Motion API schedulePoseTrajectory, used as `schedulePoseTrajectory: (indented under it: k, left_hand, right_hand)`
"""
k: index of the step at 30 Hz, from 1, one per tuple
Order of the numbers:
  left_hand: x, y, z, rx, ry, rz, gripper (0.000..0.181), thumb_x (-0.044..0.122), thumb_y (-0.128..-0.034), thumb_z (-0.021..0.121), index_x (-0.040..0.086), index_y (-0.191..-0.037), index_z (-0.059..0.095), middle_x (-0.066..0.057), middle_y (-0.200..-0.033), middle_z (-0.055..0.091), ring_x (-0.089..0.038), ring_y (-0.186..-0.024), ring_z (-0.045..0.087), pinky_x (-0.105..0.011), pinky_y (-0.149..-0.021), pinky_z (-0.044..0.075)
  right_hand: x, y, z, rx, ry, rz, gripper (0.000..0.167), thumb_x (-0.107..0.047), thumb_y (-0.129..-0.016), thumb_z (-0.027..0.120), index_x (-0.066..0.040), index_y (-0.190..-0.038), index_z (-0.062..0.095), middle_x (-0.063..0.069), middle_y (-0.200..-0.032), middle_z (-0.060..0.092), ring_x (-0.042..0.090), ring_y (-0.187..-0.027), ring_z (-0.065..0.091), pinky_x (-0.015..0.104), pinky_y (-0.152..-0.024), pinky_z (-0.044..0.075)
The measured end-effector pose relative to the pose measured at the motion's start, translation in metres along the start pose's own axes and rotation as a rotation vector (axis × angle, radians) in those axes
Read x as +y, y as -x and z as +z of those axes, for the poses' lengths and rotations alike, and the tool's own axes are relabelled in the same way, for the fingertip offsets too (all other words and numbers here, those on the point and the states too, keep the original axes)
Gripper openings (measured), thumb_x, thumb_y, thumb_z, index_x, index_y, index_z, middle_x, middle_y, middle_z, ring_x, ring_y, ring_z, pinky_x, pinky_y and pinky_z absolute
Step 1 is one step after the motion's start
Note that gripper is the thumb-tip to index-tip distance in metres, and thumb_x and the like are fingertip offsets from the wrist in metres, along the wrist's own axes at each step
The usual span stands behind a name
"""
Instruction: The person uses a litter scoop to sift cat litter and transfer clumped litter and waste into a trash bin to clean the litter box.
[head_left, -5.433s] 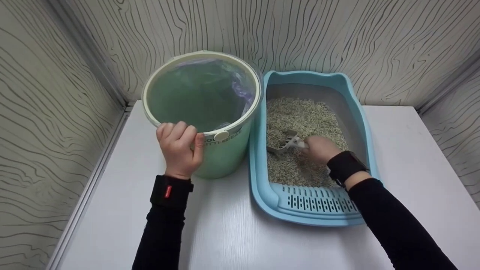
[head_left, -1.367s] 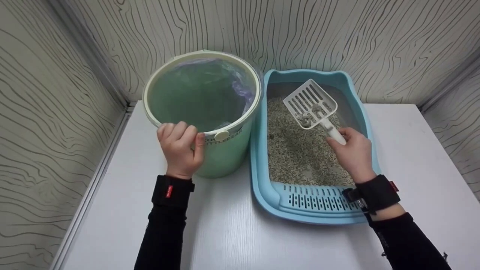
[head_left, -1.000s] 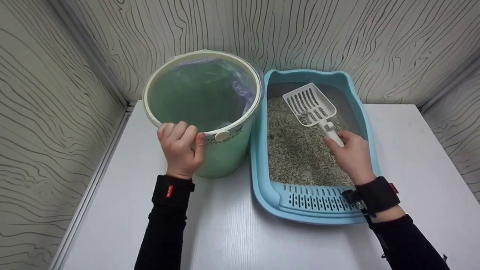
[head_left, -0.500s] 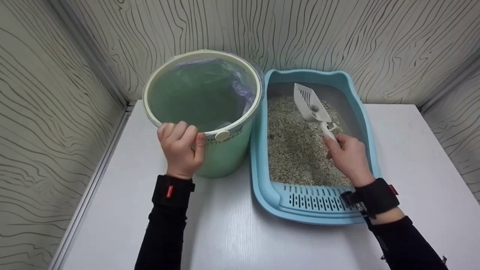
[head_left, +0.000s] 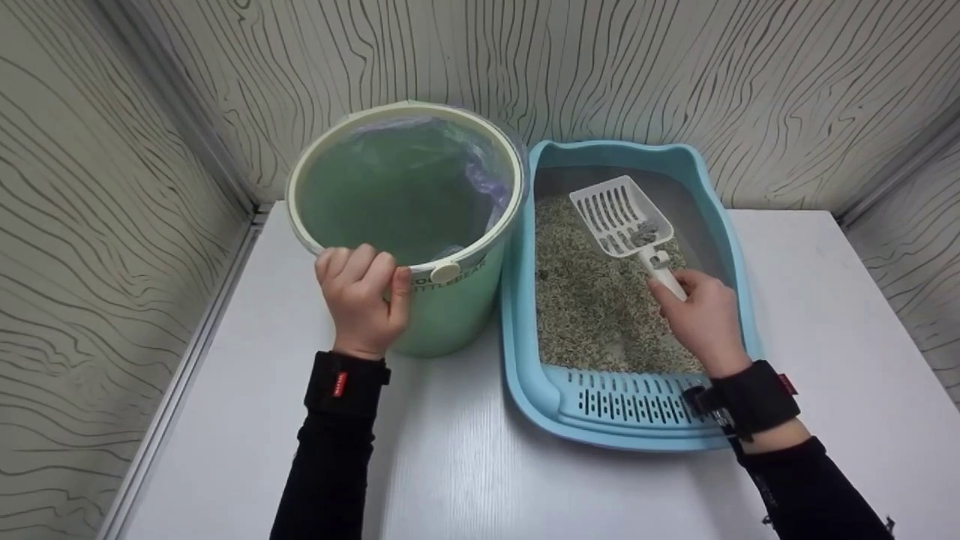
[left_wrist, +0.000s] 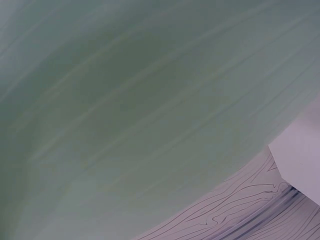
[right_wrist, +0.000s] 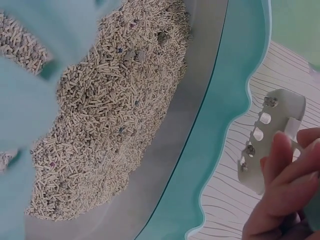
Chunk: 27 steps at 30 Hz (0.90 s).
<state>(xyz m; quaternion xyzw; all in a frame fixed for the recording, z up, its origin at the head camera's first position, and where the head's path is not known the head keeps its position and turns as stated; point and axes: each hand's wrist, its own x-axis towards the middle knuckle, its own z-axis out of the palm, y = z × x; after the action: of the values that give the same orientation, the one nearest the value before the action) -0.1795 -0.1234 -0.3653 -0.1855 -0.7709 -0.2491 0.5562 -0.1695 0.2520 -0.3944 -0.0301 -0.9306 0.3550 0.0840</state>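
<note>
My left hand [head_left: 362, 300] grips the front rim of a green trash can [head_left: 450, 319] lined with a thin, clear purplish bag [head_left: 484, 176]. My right hand [head_left: 705, 319] pinches the handle of a white slotted litter scoop [head_left: 637, 201], raised over the litter box. Some grey clumps [head_left: 646, 232] lie in the scoop, near its handle end. Below it, the blue litter box [head_left: 521, 375] holds beige pellet litter [head_left: 592, 315]. In the right wrist view, fingers [right_wrist: 282, 155] partly cover the scoop [right_wrist: 280, 107]. The left wrist view shows only the can's wall [left_wrist: 150, 100], not the hand.
Can and litter box stand side by side on a white table [head_left: 450, 465]. Patterned panels [head_left: 637, 67] close off the back and sides. A perforated step [head_left: 637, 401] forms the box's near end.
The scoop has risen out of the litter since the oldest frame. Over the last second it tipped sideways and back, and the clumps shifted toward its right side. My left hand stayed put.
</note>
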Motion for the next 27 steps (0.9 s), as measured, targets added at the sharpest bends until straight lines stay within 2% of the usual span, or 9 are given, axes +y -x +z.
schedulePoseTrajectory:
  k: [3,8,21,27]
  left_hand:
    - [0.0002,0.0003,-0.0001,0.000,0.001,-0.001,0.056,0.042,-0.1043,0.038,0.006,-0.061,0.041,-0.007,-0.061,0.037,-0.026,-0.063,0.033,-0.042,-0.076,0.029]
    - [0.0000,0.0009,0.0002,-0.006,0.000,-0.005,0.056,0.042,-0.1043,0.037,0.006,-0.061,0.040,-0.007,-0.061,0.037,-0.026,-0.064,0.033,-0.042,-0.076,0.028]
    - [-0.0005,0.0009,-0.0009,-0.022,-0.012,-0.002,0.057,0.043,-0.1045,0.036,0.005,-0.062,0.040,-0.008,-0.062,0.038,-0.026,-0.064,0.033,-0.042,-0.076,0.028]
    - [-0.0009,0.0017,-0.0003,-0.021,-0.013,-0.006,0.057,0.043,-0.1045,0.037,0.005,-0.062,0.040,-0.008,-0.061,0.038,-0.026,-0.064,0.034,-0.042,-0.077,0.028]
  right_hand:
    - [-0.0010,0.0012,-0.0002,0.018,-0.005,0.013,0.030,-0.024,-0.096,0.063,0.003,-0.107,0.068,0.016,-0.077,0.069,0.005,-0.049,0.044,0.025,-0.052,0.036]
    - [-0.0017,0.0015,-0.0007,0.037,-0.017,0.033,0.029,-0.020,-0.093,0.067,0.005,-0.109,0.067,0.022,-0.084,0.071,0.003,-0.051,0.046,0.024,-0.052,0.038]
    - [-0.0040,0.0013,-0.0053,0.033,-0.034,0.060,0.031,-0.019,-0.090,0.070,0.004,-0.111,0.067,0.023,-0.089,0.072,0.000,-0.050,0.045,0.022,-0.052,0.038]
    - [-0.0039,0.0010,-0.0070,0.006,-0.059,0.059,0.032,-0.019,-0.091,0.070,0.005,-0.111,0.067,0.016,-0.083,0.071,-0.001,-0.048,0.046,0.022,-0.050,0.039]
